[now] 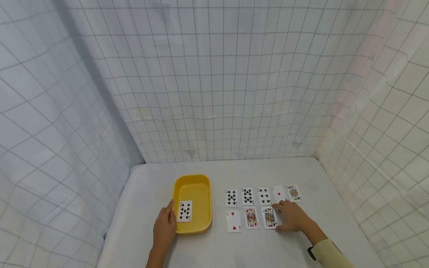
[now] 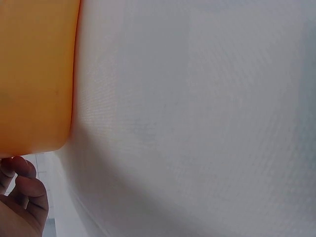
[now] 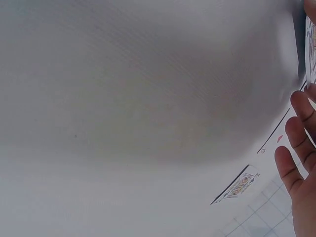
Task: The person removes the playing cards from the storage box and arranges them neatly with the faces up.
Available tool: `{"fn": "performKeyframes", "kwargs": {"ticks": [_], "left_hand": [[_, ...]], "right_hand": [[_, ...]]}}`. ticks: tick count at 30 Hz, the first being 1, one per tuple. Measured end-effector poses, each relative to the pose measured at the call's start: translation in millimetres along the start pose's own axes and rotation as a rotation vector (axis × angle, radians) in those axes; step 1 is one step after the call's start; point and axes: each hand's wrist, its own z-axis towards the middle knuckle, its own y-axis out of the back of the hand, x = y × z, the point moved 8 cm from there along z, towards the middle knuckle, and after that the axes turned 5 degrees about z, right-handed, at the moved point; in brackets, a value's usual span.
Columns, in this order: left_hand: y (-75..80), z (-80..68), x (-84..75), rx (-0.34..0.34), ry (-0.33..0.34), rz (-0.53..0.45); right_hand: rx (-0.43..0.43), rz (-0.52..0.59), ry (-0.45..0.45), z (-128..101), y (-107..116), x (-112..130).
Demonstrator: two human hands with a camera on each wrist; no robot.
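A yellow tray [image 1: 206, 223] stands left of centre, with a spade playing card [image 1: 184, 211] face up inside it. My left hand [image 1: 165, 225] holds the tray's left rim; curled fingers [image 2: 30, 187] show against its side in the left wrist view. My right hand [image 1: 291, 216] pinches a black face card [image 1: 269, 217] at the right end of the near row, thumb and finger at its opposite edges. In the right wrist view this face card [image 3: 311, 49] stands partly at the edge, and the other fingers [image 3: 288, 165] are spread.
A two of hearts [image 1: 234, 221] and a red face card [image 1: 251, 217] lie in the near row. Behind them are several cards, among them clubs [image 1: 248, 196], an ace of hearts [image 1: 279, 193] and a face card [image 1: 294, 193]. Checked curtains [image 1: 218, 93] enclose the white table [image 1: 151, 182].
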Motion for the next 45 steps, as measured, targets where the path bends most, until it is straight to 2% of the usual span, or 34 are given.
{"fn": "performKeyframes", "kwargs": {"ticks": [16, 23, 28, 32, 38, 42, 45], "left_hand": [[-0.5, 1.3, 1.5, -0.006, 0.0, 0.01], [-1.6, 3.3, 1.7, 0.014, 0.005, 0.011], [-4.0, 3.6, 3.8, 0.022, 0.01, 0.014], [-4.5, 2.3, 5.9, 0.027, 0.011, 0.017], [-3.6, 3.3, 5.8, 0.033, 0.024, 0.018], [-4.4, 3.2, 4.5, 0.016, 0.033, 0.018], [-7.0, 1.0, 3.8, 0.004, 0.037, 0.006]], "right_hand": [[-0.007, 0.051, -0.024, 2.0, -0.8, -3.1], [-0.106, 0.078, 0.003, 7.4, 18.9, 0.2], [-0.215, 0.13, -0.003, 18.8, 43.1, 9.8], [-0.29, 0.154, 0.037, 37.9, 62.7, 36.0], [-0.314, 0.18, 0.16, 85.3, 74.8, 104.1], [-0.242, 0.209, 0.212, 116.6, 66.2, 157.1], [-0.153, 0.216, 0.239, 134.7, 49.1, 191.6]]}}
